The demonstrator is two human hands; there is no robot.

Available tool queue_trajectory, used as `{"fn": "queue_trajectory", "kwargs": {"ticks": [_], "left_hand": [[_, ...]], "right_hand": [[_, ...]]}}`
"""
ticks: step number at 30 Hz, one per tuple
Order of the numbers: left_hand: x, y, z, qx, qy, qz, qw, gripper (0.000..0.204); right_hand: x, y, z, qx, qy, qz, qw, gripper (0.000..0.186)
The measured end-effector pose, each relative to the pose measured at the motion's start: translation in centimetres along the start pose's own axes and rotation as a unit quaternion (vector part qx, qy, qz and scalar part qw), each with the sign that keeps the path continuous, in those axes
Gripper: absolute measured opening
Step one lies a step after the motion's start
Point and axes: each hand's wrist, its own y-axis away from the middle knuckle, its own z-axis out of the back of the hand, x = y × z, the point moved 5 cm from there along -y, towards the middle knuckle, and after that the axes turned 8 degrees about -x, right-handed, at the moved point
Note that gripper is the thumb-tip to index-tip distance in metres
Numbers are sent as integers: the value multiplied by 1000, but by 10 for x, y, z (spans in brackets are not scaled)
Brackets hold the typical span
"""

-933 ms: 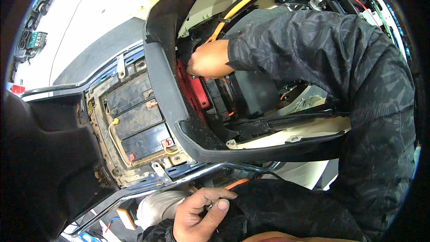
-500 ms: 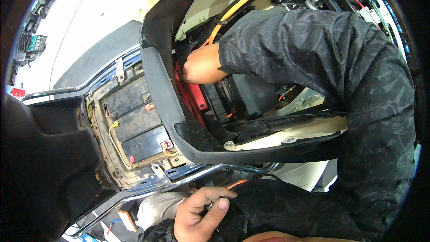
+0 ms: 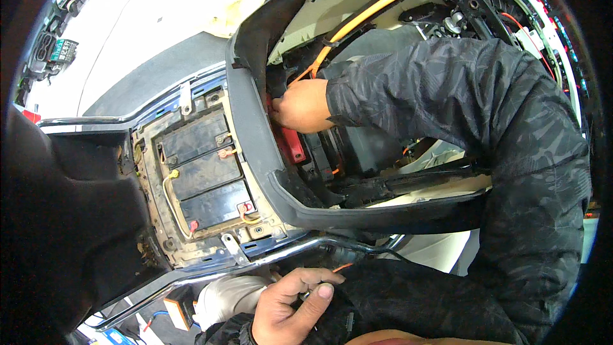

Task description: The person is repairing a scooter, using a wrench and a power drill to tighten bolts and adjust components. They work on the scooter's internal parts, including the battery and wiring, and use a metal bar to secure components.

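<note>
My right hand [image 3: 301, 107] reaches into the cavity inside the black body frame [image 3: 246, 115] of a scooter. Its fingers are curled beside a red bar [image 3: 294, 145], and what they hold is hidden. Low in the picture, my left hand [image 3: 290, 306] is closed in a pinch around a small thin metal thing [image 3: 307, 294], mostly covered by the fingers. Left of the frame, several dark batteries [image 3: 207, 172] lie side by side in a dusty tray [image 3: 161, 217]. Wires run to their terminals, a yellow one [image 3: 168, 185] among them.
A thick orange cable [image 3: 364, 16] curves across the top of the cavity. Chrome rails [image 3: 306, 243] run along the scooter's sides. A large black panel [image 3: 70, 198] stands at the left. Below are a pale rounded thing [image 3: 223, 297] and an orange-edged box [image 3: 181, 308]. Parked scooters [image 3: 54, 51] line the upper left.
The view has shifted, so the scooter sits slightly further right. My right hand stays by the red bar, covering it a little differently. My left hand keeps its pinch.
</note>
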Motion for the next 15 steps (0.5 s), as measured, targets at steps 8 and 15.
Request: {"fn": "queue_trajectory", "kwargs": {"ticks": [8, 15], "left_hand": [[2, 0, -4, 7, -12, 2, 1000, 17], [12, 1, 1, 19, -50, 2, 999, 17]], "right_hand": [[-6, -6, -8, 21, -37, -153, 987, 19], [-4, -6, -2, 43, 5, -151, 988, 20]]}}
